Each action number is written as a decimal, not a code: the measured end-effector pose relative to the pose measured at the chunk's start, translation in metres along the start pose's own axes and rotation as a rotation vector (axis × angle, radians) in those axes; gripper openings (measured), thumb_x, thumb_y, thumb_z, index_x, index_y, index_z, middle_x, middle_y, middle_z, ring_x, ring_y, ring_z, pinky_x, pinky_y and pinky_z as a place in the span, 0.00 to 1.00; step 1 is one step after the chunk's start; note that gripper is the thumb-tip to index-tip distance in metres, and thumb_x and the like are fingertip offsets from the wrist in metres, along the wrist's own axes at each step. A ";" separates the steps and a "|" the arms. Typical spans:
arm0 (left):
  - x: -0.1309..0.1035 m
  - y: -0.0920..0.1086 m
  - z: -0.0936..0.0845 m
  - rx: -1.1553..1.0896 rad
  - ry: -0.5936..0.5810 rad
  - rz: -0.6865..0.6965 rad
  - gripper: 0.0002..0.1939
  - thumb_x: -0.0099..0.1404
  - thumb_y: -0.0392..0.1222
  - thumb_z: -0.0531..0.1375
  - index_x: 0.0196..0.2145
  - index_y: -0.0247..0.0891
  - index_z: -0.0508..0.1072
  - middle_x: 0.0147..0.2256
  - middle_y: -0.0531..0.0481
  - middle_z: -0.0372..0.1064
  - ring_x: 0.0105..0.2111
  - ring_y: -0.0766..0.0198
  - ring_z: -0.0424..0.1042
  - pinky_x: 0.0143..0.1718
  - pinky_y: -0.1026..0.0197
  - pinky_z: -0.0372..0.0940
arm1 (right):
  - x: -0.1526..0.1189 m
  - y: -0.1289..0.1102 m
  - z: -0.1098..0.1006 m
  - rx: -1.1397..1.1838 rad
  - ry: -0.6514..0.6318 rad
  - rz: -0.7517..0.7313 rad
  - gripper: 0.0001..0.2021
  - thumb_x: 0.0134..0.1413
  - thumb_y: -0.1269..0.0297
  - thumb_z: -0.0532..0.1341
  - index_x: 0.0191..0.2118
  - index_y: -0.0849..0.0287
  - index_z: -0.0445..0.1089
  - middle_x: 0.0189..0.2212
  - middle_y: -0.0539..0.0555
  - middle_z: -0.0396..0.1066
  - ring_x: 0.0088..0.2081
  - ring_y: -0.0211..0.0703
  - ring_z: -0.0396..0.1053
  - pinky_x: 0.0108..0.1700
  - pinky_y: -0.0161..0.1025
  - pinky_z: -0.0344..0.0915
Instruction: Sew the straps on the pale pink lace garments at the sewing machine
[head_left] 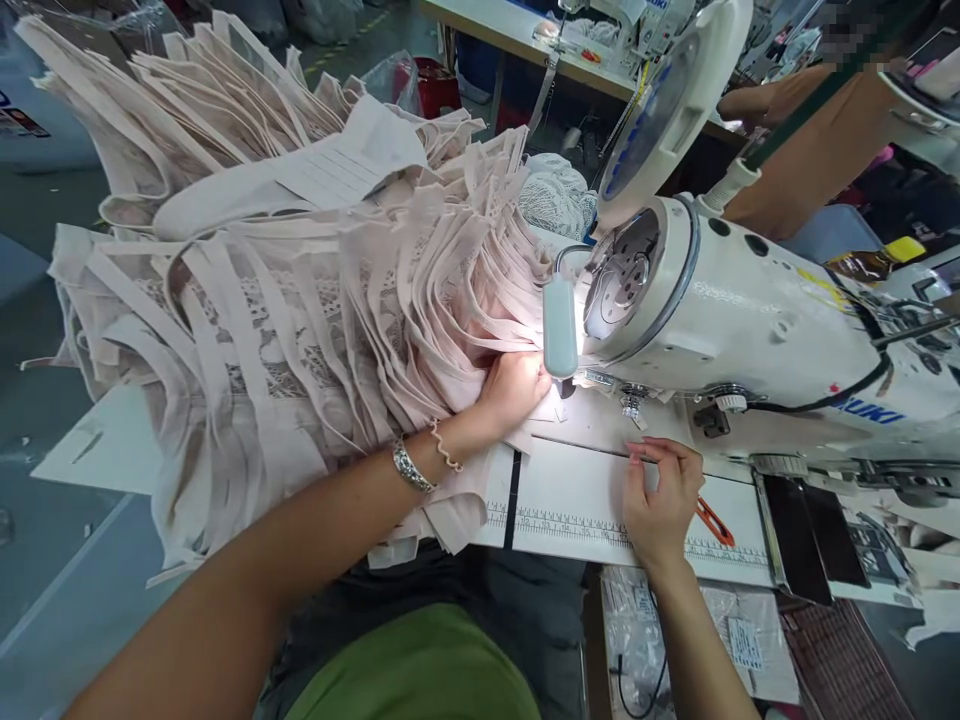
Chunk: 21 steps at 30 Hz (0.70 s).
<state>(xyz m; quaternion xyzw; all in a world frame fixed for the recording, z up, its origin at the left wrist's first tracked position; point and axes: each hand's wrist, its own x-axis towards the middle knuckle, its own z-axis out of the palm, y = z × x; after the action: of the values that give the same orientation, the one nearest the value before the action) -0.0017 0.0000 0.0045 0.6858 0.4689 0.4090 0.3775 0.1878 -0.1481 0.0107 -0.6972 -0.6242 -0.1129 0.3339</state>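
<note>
- Your green shirt [420, 670] is nearest.
- Pale pink fabric [360, 330] lies heaped left of the sewing machine [750, 310].
- Your left hand [516, 388] touches it by the lamp [559, 328], fingers curled, grip unclear.
- Your right hand [664, 500] is beside an orange tool [715, 521], fingers narrow; whether they meet, I cannot tell.

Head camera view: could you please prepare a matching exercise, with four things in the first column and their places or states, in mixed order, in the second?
Column 1
1. Left hand
2. Right hand
3. Orange cutter
4. Silver bracelet

Column 2
A. Lying on the ruler-marked table
B. Worn around the left arm
C. Fingers bent, apart from the fabric
D. Touching the pale pink fabric beside the sewing machine

Right pairs: 1-D, 2-C, 3-A, 4-B
</note>
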 end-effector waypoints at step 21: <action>0.001 0.000 0.000 0.018 0.016 -0.001 0.11 0.56 0.38 0.54 0.21 0.41 0.53 0.21 0.54 0.55 0.23 0.66 0.58 0.26 0.62 0.57 | 0.075 -0.030 0.077 -0.053 -0.485 0.060 0.17 0.63 0.57 0.51 0.45 0.53 0.76 0.39 0.58 0.77 0.50 0.57 0.69 0.55 0.53 0.63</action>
<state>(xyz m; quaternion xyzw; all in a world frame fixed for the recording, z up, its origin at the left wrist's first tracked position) -0.0016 0.0006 0.0044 0.6856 0.4757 0.4103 0.3678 0.1545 -0.0415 0.0058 -0.7305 -0.6621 0.0515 0.1592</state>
